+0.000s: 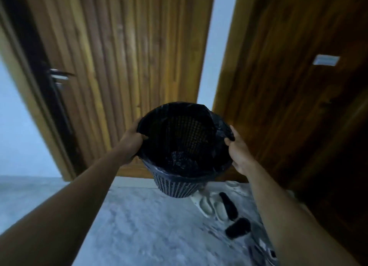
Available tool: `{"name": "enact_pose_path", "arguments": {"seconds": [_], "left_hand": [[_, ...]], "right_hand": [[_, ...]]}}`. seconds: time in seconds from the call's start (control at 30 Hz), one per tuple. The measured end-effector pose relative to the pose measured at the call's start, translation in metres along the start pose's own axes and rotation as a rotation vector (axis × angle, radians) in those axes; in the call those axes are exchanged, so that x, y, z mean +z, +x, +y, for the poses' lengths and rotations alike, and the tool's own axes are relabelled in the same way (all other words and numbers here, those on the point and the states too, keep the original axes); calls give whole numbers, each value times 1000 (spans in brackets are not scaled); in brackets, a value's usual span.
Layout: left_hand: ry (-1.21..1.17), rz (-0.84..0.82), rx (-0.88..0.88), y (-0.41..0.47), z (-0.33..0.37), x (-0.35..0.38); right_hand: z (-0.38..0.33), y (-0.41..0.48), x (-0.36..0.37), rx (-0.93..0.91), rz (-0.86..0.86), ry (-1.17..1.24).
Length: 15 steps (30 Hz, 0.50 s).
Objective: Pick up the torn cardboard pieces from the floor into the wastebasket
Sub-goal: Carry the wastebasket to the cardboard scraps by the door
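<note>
Fingers of the left hand curl over the near-left rim of the wastebasket, clamped on it; the right hand pinches the black liner bag at the right rim. Both bare arms reach forward, holding the basket off the marble floor. Its mouth tilts toward the camera, base pointing down and away. A pale label on the dark door is unreadable

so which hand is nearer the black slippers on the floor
Right. The right hand grips the wastebasket rim on the side directly above the black slippers. The left hand holds the opposite rim, farther from them.
</note>
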<state>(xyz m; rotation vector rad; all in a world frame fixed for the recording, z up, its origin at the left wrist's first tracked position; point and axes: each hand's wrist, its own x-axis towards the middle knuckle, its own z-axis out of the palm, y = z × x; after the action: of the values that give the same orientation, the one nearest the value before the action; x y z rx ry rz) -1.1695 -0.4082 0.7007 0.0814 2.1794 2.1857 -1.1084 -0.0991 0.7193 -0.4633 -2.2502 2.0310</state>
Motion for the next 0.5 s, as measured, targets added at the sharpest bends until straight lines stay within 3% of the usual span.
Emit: {"name": "enact_pose_path", "arguments": {"seconds": [0.5], "left_hand": [[-59, 647, -76, -49, -28, -354]], "right_hand": [[-23, 80, 432, -76, -594, -228]]}}
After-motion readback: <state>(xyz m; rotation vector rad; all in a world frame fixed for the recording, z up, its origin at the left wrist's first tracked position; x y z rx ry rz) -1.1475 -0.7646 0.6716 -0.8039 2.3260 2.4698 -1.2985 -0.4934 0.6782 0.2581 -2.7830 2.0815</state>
